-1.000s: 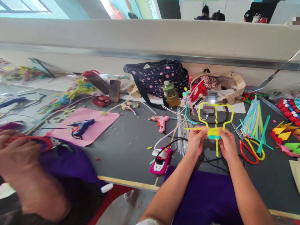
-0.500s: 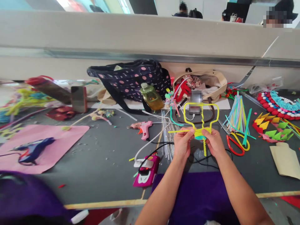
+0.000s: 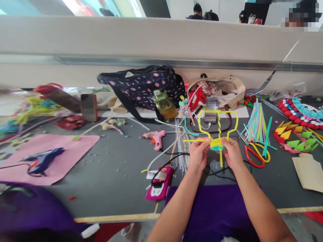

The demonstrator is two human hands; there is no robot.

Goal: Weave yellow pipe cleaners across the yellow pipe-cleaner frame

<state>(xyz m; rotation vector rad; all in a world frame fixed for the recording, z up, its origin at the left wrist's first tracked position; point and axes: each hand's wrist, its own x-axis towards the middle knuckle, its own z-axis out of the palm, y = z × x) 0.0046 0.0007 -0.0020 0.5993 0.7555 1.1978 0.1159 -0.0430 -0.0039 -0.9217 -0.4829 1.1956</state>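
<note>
Left hand [image 3: 198, 156] has its fingers clamped on one side of the yellow frame [image 3: 216, 143], right hand's [image 3: 233, 156] fingers grip the other, so it's up over the table [image 3: 106, 191]. Loops bent, middle twisted and wrapped: looks mostly done to me. Loose end [image 3: 193, 140] poking out left probably needs tucking. Scissors [image 3: 247, 154] nearby, dark bag [image 3: 143, 84] way back.
</note>
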